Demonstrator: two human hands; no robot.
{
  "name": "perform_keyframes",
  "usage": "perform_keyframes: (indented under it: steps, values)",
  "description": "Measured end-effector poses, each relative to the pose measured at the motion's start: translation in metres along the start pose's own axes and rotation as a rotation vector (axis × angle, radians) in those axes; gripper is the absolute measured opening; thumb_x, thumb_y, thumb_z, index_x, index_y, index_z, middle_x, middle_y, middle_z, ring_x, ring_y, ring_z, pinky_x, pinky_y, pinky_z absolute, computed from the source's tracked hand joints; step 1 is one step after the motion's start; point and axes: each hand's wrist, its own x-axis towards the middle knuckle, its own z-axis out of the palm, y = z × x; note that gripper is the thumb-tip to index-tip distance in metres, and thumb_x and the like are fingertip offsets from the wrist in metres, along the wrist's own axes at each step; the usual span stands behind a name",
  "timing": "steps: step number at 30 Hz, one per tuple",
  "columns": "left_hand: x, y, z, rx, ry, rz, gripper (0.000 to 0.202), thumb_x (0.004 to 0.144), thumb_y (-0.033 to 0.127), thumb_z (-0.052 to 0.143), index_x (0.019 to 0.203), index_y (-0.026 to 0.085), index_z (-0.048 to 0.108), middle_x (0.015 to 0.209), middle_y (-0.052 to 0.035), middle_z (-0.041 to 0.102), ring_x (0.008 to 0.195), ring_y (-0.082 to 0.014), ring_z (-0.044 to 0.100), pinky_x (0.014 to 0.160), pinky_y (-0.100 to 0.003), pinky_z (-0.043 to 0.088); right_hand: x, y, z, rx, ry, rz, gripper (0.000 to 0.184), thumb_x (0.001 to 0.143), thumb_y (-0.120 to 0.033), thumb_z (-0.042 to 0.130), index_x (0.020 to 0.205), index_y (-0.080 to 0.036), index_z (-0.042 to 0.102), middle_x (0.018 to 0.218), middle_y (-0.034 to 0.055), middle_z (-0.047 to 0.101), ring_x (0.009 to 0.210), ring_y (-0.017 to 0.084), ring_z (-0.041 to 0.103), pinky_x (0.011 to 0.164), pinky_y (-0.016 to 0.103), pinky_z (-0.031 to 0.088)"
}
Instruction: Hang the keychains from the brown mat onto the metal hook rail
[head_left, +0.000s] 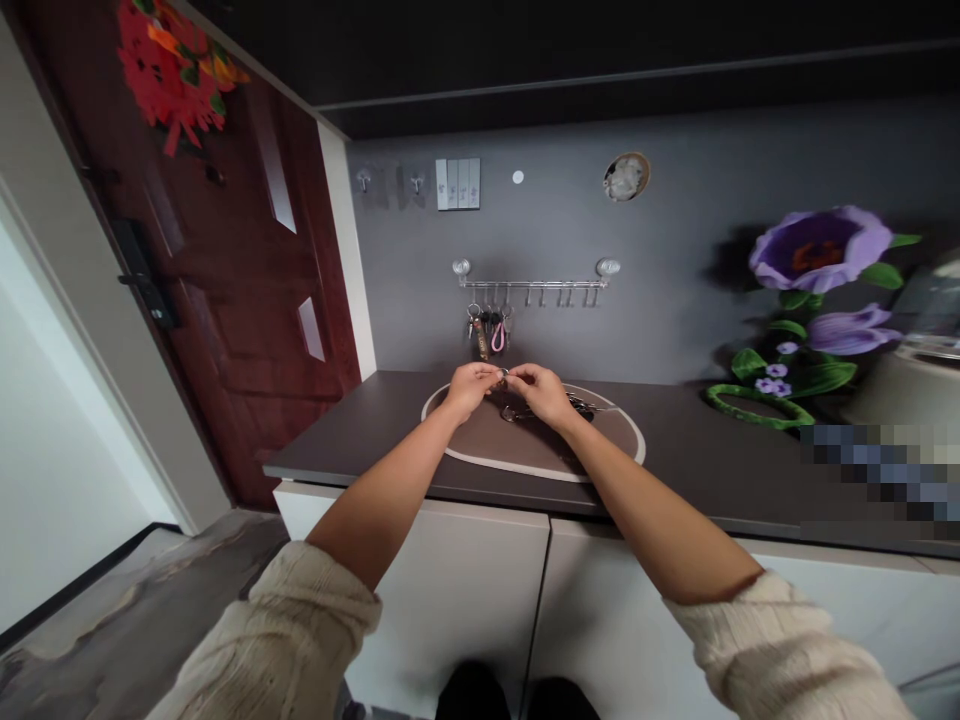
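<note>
Over the oval brown mat (495, 440) with a pale rim, my left hand (470, 388) and my right hand (541, 394) meet fingertip to fingertip. Both are closed in a pinch on a small metal key ring (504, 373). My fingers cover most of the ring, so what hangs from it is hard to make out. Beneath and beside my right hand, a bunch of keys (583, 408) lies on the mat, partly hidden by that hand. Just behind my hands, several keys with a brown strap (481, 338) and a pink loop (499, 335) hang on the wall.
A clear hook rail (555, 287) is fixed to the grey wall above the dark counter (675, 470). Purple artificial flowers (821, 255) stand at the right. A dark red door (247, 250) is on the left. White cabinet doors (457, 570) lie below; a dark shelf overhangs.
</note>
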Motion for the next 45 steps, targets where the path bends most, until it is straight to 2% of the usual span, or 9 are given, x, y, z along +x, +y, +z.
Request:
perform_keyframes:
  steps: [9,14,18,27,31,37,45]
  values:
    - [-0.002,0.001,0.002,-0.036,-0.034,0.003,0.029,0.059,0.031,0.066,0.079,0.01,0.061,0.07,-0.0058,0.065,0.061,-0.0101,0.056,0.058,-0.023,0.042,0.003,0.006,0.0,0.112,0.051,0.041,0.022,0.068,-0.034,0.052,0.075,-0.014,0.059,0.071,0.0019,0.061,0.063,0.01,0.052,0.064,0.023,0.04]
    - [-0.003,0.0,0.002,-0.031,-0.067,0.027,0.027,0.062,0.028,0.063,0.083,0.011,0.061,0.073,-0.0061,0.065,0.065,-0.0108,0.057,0.059,-0.023,0.041,0.002,0.006,-0.002,0.095,0.091,0.038,0.021,0.068,-0.033,0.05,0.072,-0.014,0.057,0.068,0.0013,0.059,0.062,0.01,0.05,0.063,0.022,0.039]
    - [-0.003,-0.002,0.002,0.038,-0.049,0.034,0.023,0.066,0.027,0.059,0.082,0.011,0.061,0.075,-0.0065,0.065,0.063,-0.0105,0.056,0.057,-0.022,0.041,0.004,0.01,-0.003,0.086,0.117,0.058,0.02,0.07,-0.033,0.048,0.071,-0.015,0.055,0.065,0.0004,0.056,0.061,0.01,0.049,0.061,0.022,0.04]
    - [-0.004,-0.007,0.004,0.261,-0.043,0.056,0.013,0.071,0.022,0.051,0.073,0.012,0.059,0.068,-0.0044,0.063,0.056,-0.0086,0.053,0.054,-0.021,0.041,0.01,0.0,-0.007,0.468,0.161,0.227,0.02,0.068,-0.035,0.054,0.074,-0.017,0.051,0.071,0.0008,0.055,0.064,0.01,0.053,0.061,0.025,0.048]
    - [-0.005,-0.008,0.006,0.304,-0.06,0.06,0.014,0.071,0.023,0.05,0.072,0.012,0.059,0.066,-0.0039,0.063,0.055,-0.0089,0.053,0.054,-0.021,0.041,0.024,-0.006,-0.015,0.551,0.222,0.264,0.017,0.068,-0.032,0.055,0.074,-0.017,0.05,0.071,0.0008,0.055,0.064,0.01,0.055,0.061,0.025,0.05]
    - [-0.001,-0.016,0.006,0.31,-0.082,0.075,0.014,0.071,0.023,0.049,0.068,0.012,0.058,0.064,-0.0035,0.061,0.054,-0.0092,0.052,0.057,-0.023,0.042,0.056,-0.016,-0.028,0.608,0.312,0.317,0.004,0.072,-0.018,0.05,0.07,-0.015,0.05,0.062,-0.001,0.052,0.057,0.007,0.054,0.057,0.022,0.05]
    - [0.002,-0.022,0.006,0.345,-0.081,0.08,0.015,0.071,0.024,0.049,0.068,0.013,0.058,0.063,-0.0026,0.061,0.055,-0.0096,0.052,0.057,-0.023,0.042,0.099,-0.022,-0.031,0.578,0.437,0.384,0.01,0.074,-0.012,0.043,0.065,-0.016,0.048,0.056,-0.0017,0.05,0.052,0.006,0.051,0.054,0.02,0.049]
